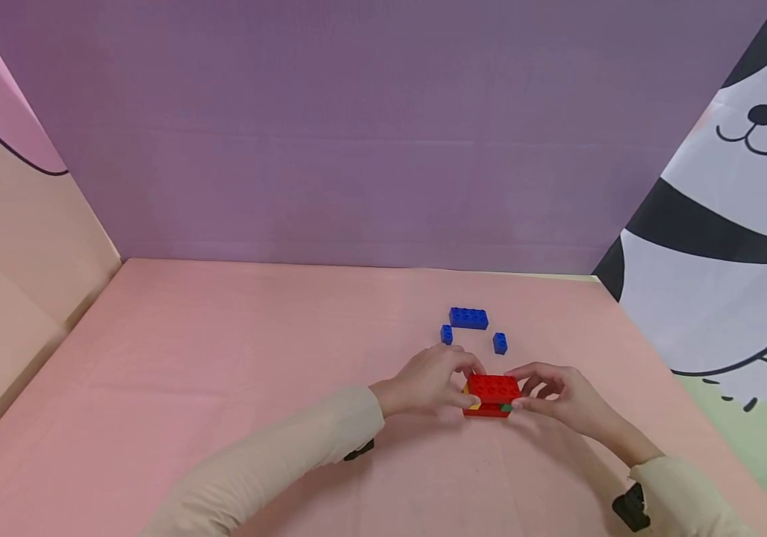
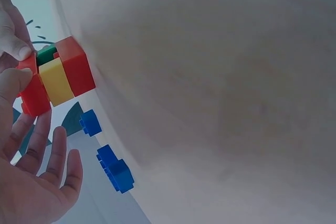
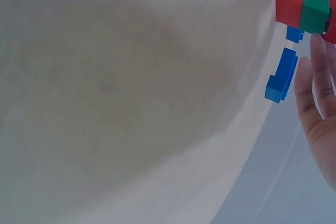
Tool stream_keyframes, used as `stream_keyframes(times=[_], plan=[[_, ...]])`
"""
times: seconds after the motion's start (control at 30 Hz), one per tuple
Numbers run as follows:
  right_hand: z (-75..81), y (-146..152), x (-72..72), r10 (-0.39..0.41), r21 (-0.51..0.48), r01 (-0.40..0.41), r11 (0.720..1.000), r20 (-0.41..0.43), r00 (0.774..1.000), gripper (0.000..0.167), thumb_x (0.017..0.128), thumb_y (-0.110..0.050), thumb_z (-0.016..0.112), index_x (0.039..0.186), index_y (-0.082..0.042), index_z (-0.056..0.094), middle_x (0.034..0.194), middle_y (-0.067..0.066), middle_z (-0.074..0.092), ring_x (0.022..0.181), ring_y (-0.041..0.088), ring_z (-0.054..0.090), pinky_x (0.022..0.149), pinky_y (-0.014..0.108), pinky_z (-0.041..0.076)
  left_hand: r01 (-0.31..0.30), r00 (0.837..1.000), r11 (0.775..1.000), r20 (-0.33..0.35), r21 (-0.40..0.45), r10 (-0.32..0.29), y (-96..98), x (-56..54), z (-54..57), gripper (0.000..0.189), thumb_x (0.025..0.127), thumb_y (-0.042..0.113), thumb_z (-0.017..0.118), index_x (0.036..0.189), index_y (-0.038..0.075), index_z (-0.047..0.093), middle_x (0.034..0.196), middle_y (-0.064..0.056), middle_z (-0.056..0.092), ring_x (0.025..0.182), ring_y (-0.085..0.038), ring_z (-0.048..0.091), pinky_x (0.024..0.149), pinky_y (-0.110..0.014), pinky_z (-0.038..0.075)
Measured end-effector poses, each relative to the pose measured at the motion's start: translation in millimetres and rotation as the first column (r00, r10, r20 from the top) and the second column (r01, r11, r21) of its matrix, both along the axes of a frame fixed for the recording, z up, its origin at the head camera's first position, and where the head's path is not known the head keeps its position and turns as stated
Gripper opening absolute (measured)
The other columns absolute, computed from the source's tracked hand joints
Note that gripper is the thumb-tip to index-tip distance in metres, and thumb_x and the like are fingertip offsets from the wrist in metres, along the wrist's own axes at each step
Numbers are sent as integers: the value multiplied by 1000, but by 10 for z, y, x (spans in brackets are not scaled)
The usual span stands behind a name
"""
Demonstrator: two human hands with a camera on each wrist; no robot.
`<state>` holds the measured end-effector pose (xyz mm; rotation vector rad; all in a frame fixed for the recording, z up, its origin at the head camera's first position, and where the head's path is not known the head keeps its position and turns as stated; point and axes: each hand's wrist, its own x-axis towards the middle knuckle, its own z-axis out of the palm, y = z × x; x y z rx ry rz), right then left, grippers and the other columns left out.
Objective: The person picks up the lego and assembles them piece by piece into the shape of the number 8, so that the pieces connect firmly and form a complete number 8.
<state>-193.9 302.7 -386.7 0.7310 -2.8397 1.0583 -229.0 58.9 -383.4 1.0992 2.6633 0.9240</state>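
Observation:
Two red toy bricks lie one above the other, the upper red brick (image 1: 493, 386) and the lower red brick (image 2: 79, 66). Between them sit a yellow brick (image 2: 56, 82) and a green brick (image 3: 315, 13) at opposite ends. My left hand (image 1: 432, 379) pinches the left end of the upper brick with thumb and forefinger, its other fingers spread. At the right end, my right hand (image 1: 563, 395) holds the same brick, its thumb on the near side. Whether the upper brick is fully pressed down, I cannot tell.
Behind the stack lie a long blue brick (image 1: 468, 318) and two small blue bricks, one on the left (image 1: 447, 334) and one on the right (image 1: 501, 343). A purple wall (image 1: 357, 149) rises along the back of the pink table (image 1: 222, 358).

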Motion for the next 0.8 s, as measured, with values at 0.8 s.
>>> stream_keyframes(times=[0.8], plan=[[-55,14,4,-54,-17,54,998,39,998,38,75,-19,75,109,-9,63,93,5,67,75,4,58,65,22,51,2,1000,1000,11,19,-2,11,-1,-30,36,75,30,74,109,24,62,97,11,60,95,-8,55,73,-15,44]])
